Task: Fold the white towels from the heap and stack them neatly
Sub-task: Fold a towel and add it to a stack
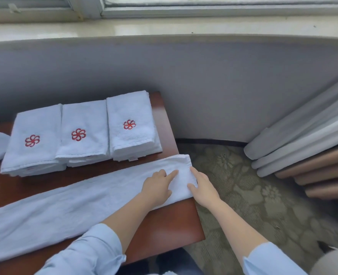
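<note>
Head | folded stacks (80, 133) behind long towel (64, 205) | curtain (303, 147) right of table (164, 225)

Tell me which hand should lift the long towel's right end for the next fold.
Probably the right hand: it sits at the end hem of the long towel. The left hand rests on the cloth further in, better for pinning.

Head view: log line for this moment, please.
stage: long towel strip flat on table | left hand: presses strip near its end | right hand: touches end edge | done: three folded towel stacks behind
</note>
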Tool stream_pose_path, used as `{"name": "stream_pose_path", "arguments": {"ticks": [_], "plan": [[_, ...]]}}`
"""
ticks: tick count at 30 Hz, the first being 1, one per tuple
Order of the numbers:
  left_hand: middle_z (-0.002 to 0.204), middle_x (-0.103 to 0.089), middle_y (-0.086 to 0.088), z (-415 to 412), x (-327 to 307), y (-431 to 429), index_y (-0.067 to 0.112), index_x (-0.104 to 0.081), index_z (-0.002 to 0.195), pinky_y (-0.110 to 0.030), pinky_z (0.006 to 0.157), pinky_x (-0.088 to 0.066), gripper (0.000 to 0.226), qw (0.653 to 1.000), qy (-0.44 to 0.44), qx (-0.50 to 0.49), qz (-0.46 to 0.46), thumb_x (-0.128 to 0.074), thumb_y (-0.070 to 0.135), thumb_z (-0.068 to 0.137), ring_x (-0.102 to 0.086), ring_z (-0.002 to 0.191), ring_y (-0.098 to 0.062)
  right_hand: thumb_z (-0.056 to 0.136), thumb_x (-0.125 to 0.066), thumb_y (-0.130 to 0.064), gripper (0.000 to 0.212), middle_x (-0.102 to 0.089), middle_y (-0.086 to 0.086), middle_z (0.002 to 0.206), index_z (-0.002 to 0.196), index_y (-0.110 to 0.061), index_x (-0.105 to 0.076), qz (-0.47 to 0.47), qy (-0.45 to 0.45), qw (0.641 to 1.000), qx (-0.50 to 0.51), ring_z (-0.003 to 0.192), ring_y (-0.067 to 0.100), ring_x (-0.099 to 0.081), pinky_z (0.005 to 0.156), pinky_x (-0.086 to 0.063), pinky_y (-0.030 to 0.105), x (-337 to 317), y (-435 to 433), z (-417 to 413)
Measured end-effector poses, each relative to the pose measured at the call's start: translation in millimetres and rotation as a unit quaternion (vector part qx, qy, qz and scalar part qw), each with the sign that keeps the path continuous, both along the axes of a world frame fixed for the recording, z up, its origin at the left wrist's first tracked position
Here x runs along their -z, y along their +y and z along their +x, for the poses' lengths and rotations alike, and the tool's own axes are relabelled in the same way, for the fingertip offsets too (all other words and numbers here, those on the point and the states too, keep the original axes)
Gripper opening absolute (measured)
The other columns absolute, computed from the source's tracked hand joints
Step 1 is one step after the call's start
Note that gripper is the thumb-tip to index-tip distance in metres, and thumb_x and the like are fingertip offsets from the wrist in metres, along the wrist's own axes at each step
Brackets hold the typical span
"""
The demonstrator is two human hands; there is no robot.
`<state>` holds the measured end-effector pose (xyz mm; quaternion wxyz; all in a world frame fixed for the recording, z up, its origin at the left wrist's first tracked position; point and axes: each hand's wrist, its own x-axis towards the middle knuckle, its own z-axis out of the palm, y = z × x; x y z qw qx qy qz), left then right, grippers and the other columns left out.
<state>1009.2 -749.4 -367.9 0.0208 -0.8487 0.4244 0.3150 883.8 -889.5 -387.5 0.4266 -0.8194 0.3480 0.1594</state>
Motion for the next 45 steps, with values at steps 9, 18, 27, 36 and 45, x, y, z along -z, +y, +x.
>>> {"name": "stream_pose_path", "arguments": {"ticks": [9,18,27,36,45], "plan": [[0.125,-0.045,-0.004,3.4,-0.5,-6.2,0.038,-0.005,0.157,-0.039,0.090,-0.047,0.081,0.995,0.071,-0.063,-0.017,-0.055,0.030,0.094,-0.047,0.114,-0.023,0.084,-0.062,-0.008,0.069,-0.062,0.005,0.103,0.147,-0.015,-0.036,0.155,-0.047,0.969,0.186,0.092,0.018,-0.061,0.073,-0.051,0.028,-8.9,-4.9,17.0],[0.132,-0.059,0.012,20.8,-62.1,21.0,0.043,-0.049,0.137,-0.026,0.079,-0.058,0.038,0.786,0.386,-0.397,-0.275,-0.047,0.051,0.100,-0.064,0.112,-0.011,0.076,-0.062,-0.011,0.078,-0.064,-0.011,0.127,0.143,-0.045,-0.042,0.304,-0.164,0.938,0.004,0.109,0.002,-0.064,0.074,-0.055,0.018,-57.1,40.5,62.8],[0.107,-0.064,0.000,51.7,-72.3,127.1,0.023,-0.053,0.125,-0.037,0.077,-0.060,0.032,0.773,0.298,-0.498,-0.255,-0.049,0.019,0.094,-0.067,0.094,-0.016,0.073,-0.070,-0.011,0.104,-0.042,-0.003,0.060,0.155,-0.041,-0.013,0.295,-0.107,0.940,-0.132,0.059,0.009,-0.046,0.062,-0.050,0.028,-66.2,136.7,110.5],[0.128,-0.053,-0.003,86.0,-58.3,221.5,0.028,-0.030,0.150,-0.021,0.052,-0.051,0.056,0.784,0.253,-0.524,-0.215,-0.027,0.006,0.098,-0.059,0.076,-0.014,0.079,-0.070,-0.027,0.073,-0.058,-0.001,0.074,0.143,-0.037,-0.036,0.227,-0.128,0.959,-0.109,0.066,0.008,-0.058,0.064,-0.048,0.024,-58.6,232.3,136.6],[0.108,-0.059,0.000,105.8,-15.9,267.7,0.023,-0.035,0.143,-0.033,0.071,-0.048,0.051,0.833,0.236,-0.467,-0.181,-0.044,0.010,0.095,-0.058,0.083,-0.016,0.093,-0.053,-0.022,0.049,-0.043,-0.006,0.143,0.142,-0.027,-0.048,-0.169,-0.114,0.966,-0.159,0.133,0.015,-0.038,0.100,-0.040,0.030,-46.8,238.3,125.7]]}}
